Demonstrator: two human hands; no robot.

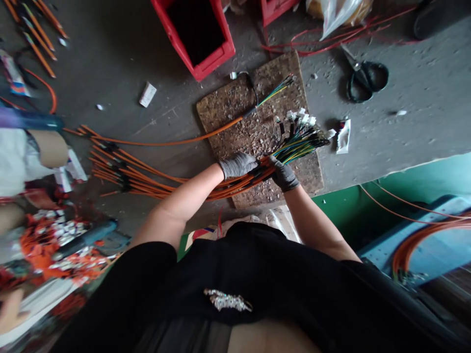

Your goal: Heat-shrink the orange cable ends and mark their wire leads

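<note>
My left hand [239,165], in a grey glove, is closed around a bundle of orange cables [176,189] near their stripped end. Close to its right, my right hand [283,174], gloved alike, grips the same bundle. Beyond it fan out thin green, yellow and black wires [303,144] with small white connectors [302,117] at their tips. A single orange cable [184,142] lies apart, its stripped wires [275,90] resting on a worn board [235,115]. The board lies under both hands and is strewn with scraps.
Scissors [364,78] with black handles lie at the right, above a small white packet [343,137]. A red bin [198,49] stands at the back. Orange and white scraps [55,240] pile up at the left. More orange cables [408,245] rest on a blue surface at the lower right.
</note>
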